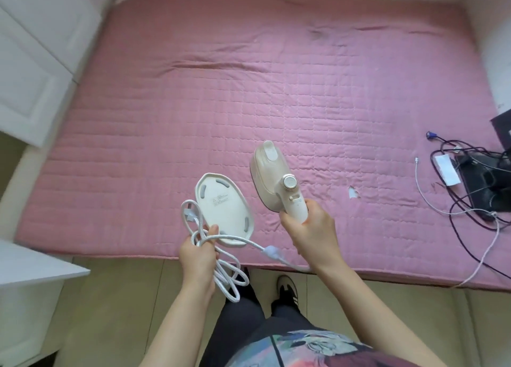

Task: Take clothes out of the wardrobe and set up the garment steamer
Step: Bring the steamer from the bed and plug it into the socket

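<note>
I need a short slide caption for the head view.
Right hand holds steamer, left hand holds base and cord over pink bed.

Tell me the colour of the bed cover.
Pink, with a quilted grid of stitching: the bed cover, seen in the head view.

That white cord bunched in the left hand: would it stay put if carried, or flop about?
Probably floppy: the cord hangs in loose loops below the left hand. It looks braided, so likely not slippery. The trailing length toward the steamer in the right hand could swing or snag.
</note>
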`<state>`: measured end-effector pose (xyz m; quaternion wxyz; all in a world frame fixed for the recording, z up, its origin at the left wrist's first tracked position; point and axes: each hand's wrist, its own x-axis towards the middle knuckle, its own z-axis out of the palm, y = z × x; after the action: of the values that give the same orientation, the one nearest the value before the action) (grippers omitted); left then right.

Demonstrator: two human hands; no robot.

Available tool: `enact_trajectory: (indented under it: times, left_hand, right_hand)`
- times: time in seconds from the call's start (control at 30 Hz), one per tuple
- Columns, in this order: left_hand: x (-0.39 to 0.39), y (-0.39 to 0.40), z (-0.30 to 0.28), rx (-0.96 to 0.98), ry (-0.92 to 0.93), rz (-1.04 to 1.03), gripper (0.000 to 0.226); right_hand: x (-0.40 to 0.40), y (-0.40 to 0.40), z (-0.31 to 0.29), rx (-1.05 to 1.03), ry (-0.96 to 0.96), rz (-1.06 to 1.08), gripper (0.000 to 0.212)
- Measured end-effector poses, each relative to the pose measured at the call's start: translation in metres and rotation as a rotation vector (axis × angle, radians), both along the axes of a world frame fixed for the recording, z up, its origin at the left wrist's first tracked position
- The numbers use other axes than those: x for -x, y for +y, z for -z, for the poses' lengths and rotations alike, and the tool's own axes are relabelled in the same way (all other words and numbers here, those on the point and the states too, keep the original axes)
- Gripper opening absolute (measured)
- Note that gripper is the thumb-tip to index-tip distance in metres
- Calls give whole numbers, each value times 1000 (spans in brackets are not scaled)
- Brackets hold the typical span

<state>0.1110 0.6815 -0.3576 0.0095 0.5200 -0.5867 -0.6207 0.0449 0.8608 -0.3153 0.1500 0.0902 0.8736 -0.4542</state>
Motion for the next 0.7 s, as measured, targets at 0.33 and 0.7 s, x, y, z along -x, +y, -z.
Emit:
enact_trajectory:
  times: [0.33, 0.7]
  left_hand:
    - [-75, 50, -28, 142, 47, -348, 14]
    - [-155, 66, -56, 78, 43, -683, 15]
  right_hand:
    - [-29, 38, -12, 55, -13, -156, 22]
    - [-75, 15, -25, 30, -5, -519, 19]
